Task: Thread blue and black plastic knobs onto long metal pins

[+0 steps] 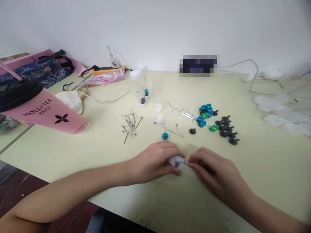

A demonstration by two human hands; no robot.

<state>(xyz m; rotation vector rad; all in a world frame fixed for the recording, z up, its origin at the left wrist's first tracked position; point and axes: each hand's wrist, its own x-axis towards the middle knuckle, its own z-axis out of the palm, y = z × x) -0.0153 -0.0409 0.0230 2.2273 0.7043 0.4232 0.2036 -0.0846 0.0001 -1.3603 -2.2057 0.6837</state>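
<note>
My left hand (155,160) is curled around a small white round cap (178,162), tipped so its open side faces right. Something small and dark grey sits inside it. Between the thumb and fingers of my right hand (213,170) is a thin metal rod (186,162), its end reaching into the cap; the rest is hidden by the fingers. Just beyond my hands stands a blue knob (165,136) with a bent wire in it. Near that lie a loose bent wire (179,132) and a white lid (159,118).
Bead-tipped wires (131,124) lie left of centre, L-shaped metal keys (186,115) farther back. Blue knobs (201,122), green knobs (214,128) and black knobs (227,131) cluster right. Clear tubes (158,90) stand behind; a pink cup (53,111) leans in at left.
</note>
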